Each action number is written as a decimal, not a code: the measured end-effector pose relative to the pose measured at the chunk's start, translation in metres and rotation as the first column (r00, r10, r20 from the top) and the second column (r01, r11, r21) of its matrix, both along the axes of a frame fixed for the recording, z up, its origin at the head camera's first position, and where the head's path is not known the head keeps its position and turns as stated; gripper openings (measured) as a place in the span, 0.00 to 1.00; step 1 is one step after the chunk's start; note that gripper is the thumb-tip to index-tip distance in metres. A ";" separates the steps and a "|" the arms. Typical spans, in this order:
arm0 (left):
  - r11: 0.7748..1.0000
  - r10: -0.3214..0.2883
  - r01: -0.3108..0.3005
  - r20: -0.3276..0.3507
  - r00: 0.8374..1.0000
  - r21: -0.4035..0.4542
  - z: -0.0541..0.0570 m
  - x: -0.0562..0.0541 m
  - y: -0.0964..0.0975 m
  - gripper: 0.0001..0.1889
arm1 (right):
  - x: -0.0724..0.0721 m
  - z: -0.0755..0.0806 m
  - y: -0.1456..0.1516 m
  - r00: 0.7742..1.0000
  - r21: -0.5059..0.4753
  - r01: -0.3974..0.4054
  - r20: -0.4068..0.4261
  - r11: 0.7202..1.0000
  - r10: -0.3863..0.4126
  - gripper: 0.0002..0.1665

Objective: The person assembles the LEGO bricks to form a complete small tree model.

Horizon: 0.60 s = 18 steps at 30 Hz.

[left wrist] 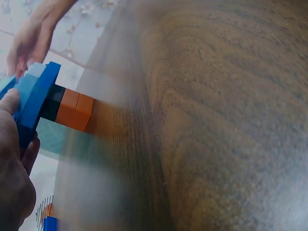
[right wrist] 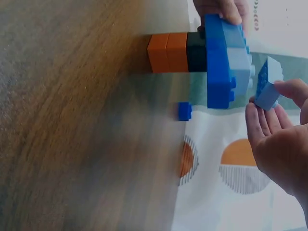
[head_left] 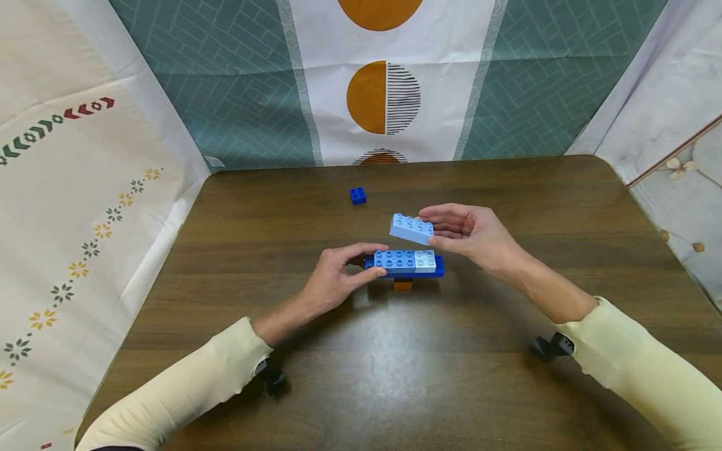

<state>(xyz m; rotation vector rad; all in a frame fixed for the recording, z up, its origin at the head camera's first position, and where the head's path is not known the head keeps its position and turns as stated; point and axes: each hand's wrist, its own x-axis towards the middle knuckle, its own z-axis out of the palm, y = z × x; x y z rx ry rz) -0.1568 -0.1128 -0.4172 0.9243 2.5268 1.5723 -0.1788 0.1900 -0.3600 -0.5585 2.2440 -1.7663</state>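
Observation:
A built stack of toy building bricks stands on the table. Its orange bricks (right wrist: 177, 53) are at the bottom, with a dark brick (right wrist: 196, 52) above them. Across these lies a long dark blue brick (right wrist: 219, 79), topped by a medium blue brick (head_left: 395, 259) and a pale, nearly white brick (head_left: 425, 260). My left hand (head_left: 341, 275) grips the stack's left end between thumb and fingers. Just above the stack, my right hand (head_left: 476, 238) pinches a light blue brick (head_left: 410, 229) by its right end, slightly tilted, studs up and apart from the stack.
A small dark blue brick (head_left: 358, 196) lies farther back on the brown wooden table (head_left: 271, 207). Behind the table's back edge hangs a patterned cloth (head_left: 248, 106), and pale cloths (head_left: 84, 188) hang at both sides.

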 end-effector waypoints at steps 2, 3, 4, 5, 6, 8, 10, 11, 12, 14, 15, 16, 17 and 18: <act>1.000 0.006 -0.006 0.003 1.000 -0.006 0.000 0.000 0.000 0.21 | 0.005 0.002 -0.001 1.000 0.012 -0.023 -0.015 1.000 0.023 0.29; 1.000 0.009 -0.009 0.004 1.000 -0.008 0.000 0.000 0.000 0.21 | 0.007 0.002 -0.001 0.999 0.015 -0.036 -0.020 0.999 0.036 0.29; 1.000 0.011 -0.011 0.004 1.000 -0.010 0.000 0.000 0.000 0.21 | 0.009 0.003 -0.001 0.999 0.015 -0.048 -0.021 0.999 0.048 0.29; 1.000 0.012 -0.012 0.003 1.000 -0.013 0.000 0.000 0.000 0.21 | 0.010 0.003 -0.001 0.998 0.018 -0.057 -0.022 0.998 0.058 0.29; 1.000 0.013 -0.013 0.003 1.000 -0.014 0.000 0.000 0.000 0.21 | 0.012 0.003 -0.001 0.998 0.025 -0.064 -0.026 0.998 0.065 0.29; 1.000 0.013 -0.013 0.000 1.000 -0.016 0.000 0.000 0.000 0.21 | 0.015 0.003 -0.001 0.997 0.031 -0.076 -0.030 0.997 0.077 0.28; 1.000 0.015 -0.015 -0.001 1.000 -0.017 0.000 0.000 0.000 0.21 | 0.017 0.002 -0.001 0.996 0.040 -0.084 -0.034 0.996 0.085 0.28; 1.000 0.017 -0.017 -0.002 1.000 -0.020 -0.001 0.000 0.000 0.21 | 0.017 0.002 -0.002 0.995 0.044 -0.087 -0.041 0.995 0.089 0.28; 1.000 0.018 -0.018 -0.001 1.000 -0.021 0.000 0.000 0.000 0.21 | 0.018 0.002 -0.002 0.995 0.047 -0.089 -0.045 0.995 0.091 0.28; 0.999 0.022 -0.022 0.000 1.000 -0.025 0.000 0.001 0.000 0.22 | 0.020 0.001 -0.003 0.994 0.053 -0.092 -0.049 0.994 0.094 0.28; 0.999 0.021 -0.021 0.001 1.000 -0.026 0.000 0.001 0.000 0.22 | 0.020 0.001 -0.004 0.994 0.058 -0.091 -0.051 0.994 0.094 0.28; 0.999 0.020 -0.020 0.002 1.000 -0.026 0.001 0.002 0.000 0.22 | 0.021 0.000 -0.004 0.994 0.064 -0.090 -0.055 0.994 0.093 0.28; 1.000 0.019 -0.019 0.003 1.000 -0.025 0.001 0.002 0.000 0.22 | 0.021 0.000 -0.004 0.994 0.070 -0.088 -0.057 0.994 0.092 0.28; 1.000 0.017 -0.017 0.004 1.000 -0.024 0.001 0.002 0.000 0.22 | 0.021 0.000 -0.004 0.994 0.075 -0.085 -0.057 0.994 0.090 0.28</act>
